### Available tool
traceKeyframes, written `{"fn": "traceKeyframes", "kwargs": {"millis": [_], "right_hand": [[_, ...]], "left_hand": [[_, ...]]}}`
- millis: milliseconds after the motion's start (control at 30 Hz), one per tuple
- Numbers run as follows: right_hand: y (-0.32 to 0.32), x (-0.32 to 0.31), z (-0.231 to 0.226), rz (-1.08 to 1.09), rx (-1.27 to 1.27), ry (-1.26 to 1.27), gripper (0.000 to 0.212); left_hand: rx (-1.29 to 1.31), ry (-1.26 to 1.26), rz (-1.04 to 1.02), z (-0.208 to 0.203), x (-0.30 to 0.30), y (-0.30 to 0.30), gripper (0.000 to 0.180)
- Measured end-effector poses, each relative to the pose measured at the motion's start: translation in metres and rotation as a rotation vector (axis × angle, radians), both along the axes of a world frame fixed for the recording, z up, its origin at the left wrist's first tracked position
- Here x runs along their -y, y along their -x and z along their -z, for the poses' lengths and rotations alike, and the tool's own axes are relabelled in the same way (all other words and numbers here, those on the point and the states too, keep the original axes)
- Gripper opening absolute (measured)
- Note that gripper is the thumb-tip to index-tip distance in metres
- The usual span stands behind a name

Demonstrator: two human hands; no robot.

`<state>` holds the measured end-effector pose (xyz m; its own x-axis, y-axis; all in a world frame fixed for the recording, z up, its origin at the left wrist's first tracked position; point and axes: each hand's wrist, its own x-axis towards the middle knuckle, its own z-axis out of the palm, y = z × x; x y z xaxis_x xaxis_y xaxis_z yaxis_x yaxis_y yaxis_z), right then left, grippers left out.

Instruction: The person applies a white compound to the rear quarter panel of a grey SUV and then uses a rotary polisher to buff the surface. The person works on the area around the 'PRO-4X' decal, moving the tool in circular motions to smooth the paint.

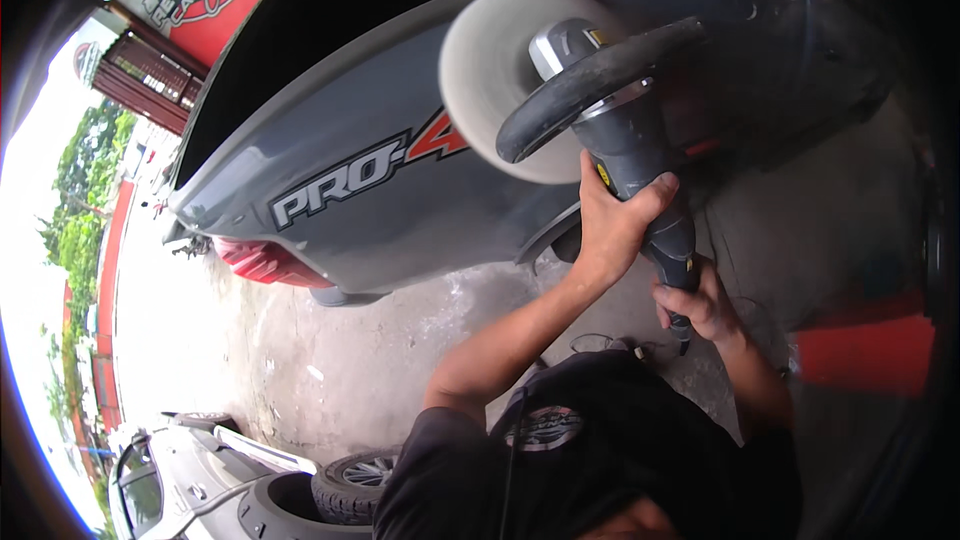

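A dark electric polisher (627, 140) with a loop handle (590, 95) is in both my hands. Its large round white pad (478, 80) looks smeared, as if spinning, and lies over the side panel of a dark grey pickup (390, 225). Whether the pad's face touches the paint cannot be seen. My left hand (618, 218) wraps the body below the loop handle, thumb across it. Lower down, my right hand (703, 302) grips the tail end, where the cord comes out.
Red plastic-like covering (270, 262) hangs over the pickup's tail light. At lower left stand a white vehicle (200, 475) and a wheel (360, 480). A cord (722, 250) runs along the concrete floor (350, 360). A red object (865, 352) sits at the right.
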<state>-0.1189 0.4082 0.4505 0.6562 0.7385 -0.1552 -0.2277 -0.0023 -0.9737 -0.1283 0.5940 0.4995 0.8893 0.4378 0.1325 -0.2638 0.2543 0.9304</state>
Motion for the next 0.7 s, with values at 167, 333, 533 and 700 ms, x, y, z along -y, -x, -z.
{"fn": "traceKeyframes", "kwargs": {"millis": [167,333,533,700], "right_hand": [[0.057,-0.108,-0.011,-0.315,0.056,0.071,0.03],[0.106,-0.24,0.0,-0.442,0.398,-0.062,0.039],[0.156,-0.363,0.023,-0.596,0.505,-0.113,0.054],[0.155,-0.352,0.045,-0.569,0.48,-0.167,0.055]], "left_hand": [[0.007,0.021,-0.214,0.013,-0.108,0.107,0.072],[0.229,0.164,-0.27,0.037,-0.221,0.197,0.062],[0.296,0.188,-0.339,0.056,-0.317,0.283,0.071],[0.33,0.228,-0.34,0.093,-0.319,0.284,0.069]]}}
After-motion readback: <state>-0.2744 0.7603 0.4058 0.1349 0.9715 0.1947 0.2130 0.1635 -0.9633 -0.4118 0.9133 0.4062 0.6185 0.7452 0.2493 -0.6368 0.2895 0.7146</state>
